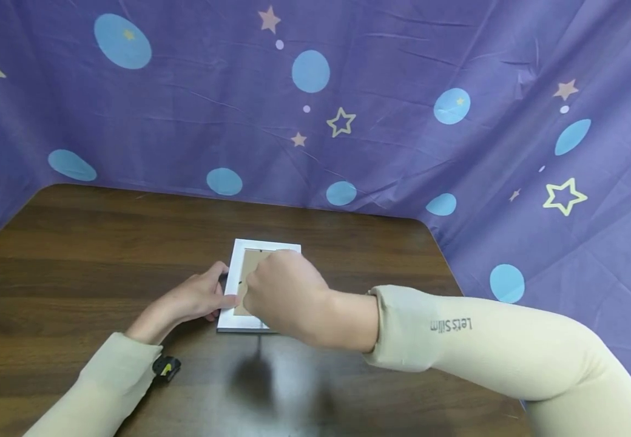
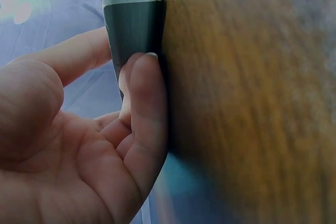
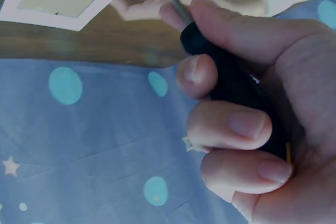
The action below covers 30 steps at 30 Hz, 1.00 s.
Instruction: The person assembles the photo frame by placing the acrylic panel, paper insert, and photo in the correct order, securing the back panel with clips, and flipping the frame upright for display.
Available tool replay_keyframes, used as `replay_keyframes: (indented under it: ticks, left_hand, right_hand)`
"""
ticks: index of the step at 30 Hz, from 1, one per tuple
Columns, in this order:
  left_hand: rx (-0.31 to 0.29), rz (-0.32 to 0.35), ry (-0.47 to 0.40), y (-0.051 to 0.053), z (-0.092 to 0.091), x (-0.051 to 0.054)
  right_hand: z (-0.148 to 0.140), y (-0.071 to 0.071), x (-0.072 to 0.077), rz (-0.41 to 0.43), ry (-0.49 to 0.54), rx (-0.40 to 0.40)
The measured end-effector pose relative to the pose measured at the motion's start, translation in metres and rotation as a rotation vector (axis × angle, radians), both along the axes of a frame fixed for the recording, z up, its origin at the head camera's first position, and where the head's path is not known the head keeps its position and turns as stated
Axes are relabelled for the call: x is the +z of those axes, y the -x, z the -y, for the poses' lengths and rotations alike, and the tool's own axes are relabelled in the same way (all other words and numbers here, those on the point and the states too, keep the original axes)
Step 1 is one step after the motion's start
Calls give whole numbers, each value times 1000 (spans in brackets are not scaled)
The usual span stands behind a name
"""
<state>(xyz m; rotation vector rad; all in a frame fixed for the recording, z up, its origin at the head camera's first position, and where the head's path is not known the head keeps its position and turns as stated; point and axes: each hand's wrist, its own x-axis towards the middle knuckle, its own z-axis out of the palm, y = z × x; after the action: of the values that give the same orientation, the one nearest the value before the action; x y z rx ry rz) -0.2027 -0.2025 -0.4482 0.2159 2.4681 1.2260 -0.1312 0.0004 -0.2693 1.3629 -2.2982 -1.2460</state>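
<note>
A white picture frame (image 1: 236, 267) lies back side up on the table, its tan backing board (image 1: 251, 262) and small dark tabs showing. My left hand (image 1: 198, 297) grips the frame's left edge, thumb on the border. In the left wrist view, curled fingers (image 2: 147, 98) press against the frame's side (image 2: 134, 24). Over the frame's right part is my right hand (image 1: 288, 297), which hides much of the board. The right wrist view shows that hand wrapped round the black handle of a screwdriver (image 3: 236, 85); its metal shaft points toward the frame, with the tip out of view.
The brown wooden table (image 1: 102, 255) reflects light in front of the frame. A purple curtain (image 1: 184, 109) with stars and blue spots surrounds its back and right side. A small black device (image 1: 166, 368) sits at the left wrist.
</note>
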Motion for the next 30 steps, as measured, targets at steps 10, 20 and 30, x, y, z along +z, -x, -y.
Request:
replay_keyframes:
  ticks: [10, 20, 30]
  left_hand:
    - [-5, -19, 13, -1, 1, 2]
    - [-6, 3, 5, 1, -1, 2]
    - [-5, -7, -18, 0, 1, 0]
  right_hand:
    - [10, -8, -1, -42, 3, -2]
    - [12, -2, 1, -32, -12, -26]
    - [4, 50, 14, 163, 29, -122]
